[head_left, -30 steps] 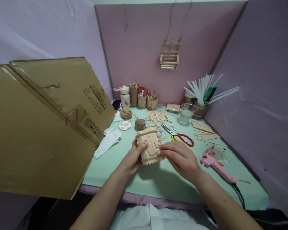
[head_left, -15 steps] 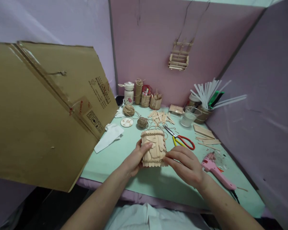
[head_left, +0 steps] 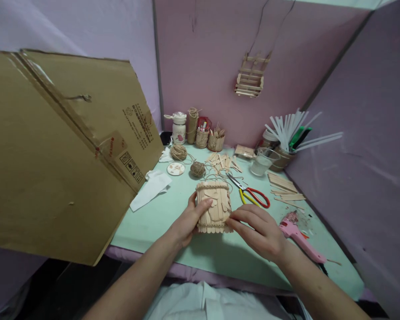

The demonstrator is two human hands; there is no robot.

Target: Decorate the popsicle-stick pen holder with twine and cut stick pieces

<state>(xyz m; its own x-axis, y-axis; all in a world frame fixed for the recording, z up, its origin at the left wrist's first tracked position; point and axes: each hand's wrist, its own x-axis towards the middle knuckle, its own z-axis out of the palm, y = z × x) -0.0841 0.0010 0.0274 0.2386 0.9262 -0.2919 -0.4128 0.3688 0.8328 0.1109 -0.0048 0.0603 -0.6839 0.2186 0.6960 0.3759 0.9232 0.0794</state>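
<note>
A cup made of wooden craft sticks (head_left: 216,211) is held up above the front part of the table. Twine bands run round it near the top and bottom, and small wood pieces form a raised pattern on its face. My left hand (head_left: 190,218) grips it from the left, thumb lying on the front. At the lower right side of the cup, the fingertips of my right hand (head_left: 258,229) are pinched together against it; whatever lies between them is hidden. Just beyond my right hand lie scissors (head_left: 253,195) with one red and one yellow handle.
A pink glue gun (head_left: 302,240) lies at right, near stacked craft sticks (head_left: 283,182). Twine balls (head_left: 198,169), loose stick pieces (head_left: 222,162) and a clear cup (head_left: 262,163) sit farther back. A large cardboard sheet (head_left: 70,178) leans at left beside a white cloth (head_left: 151,189).
Hardly anything differs: the view has shifted slightly. Both hands keep their places on the craft-stick cup.
</note>
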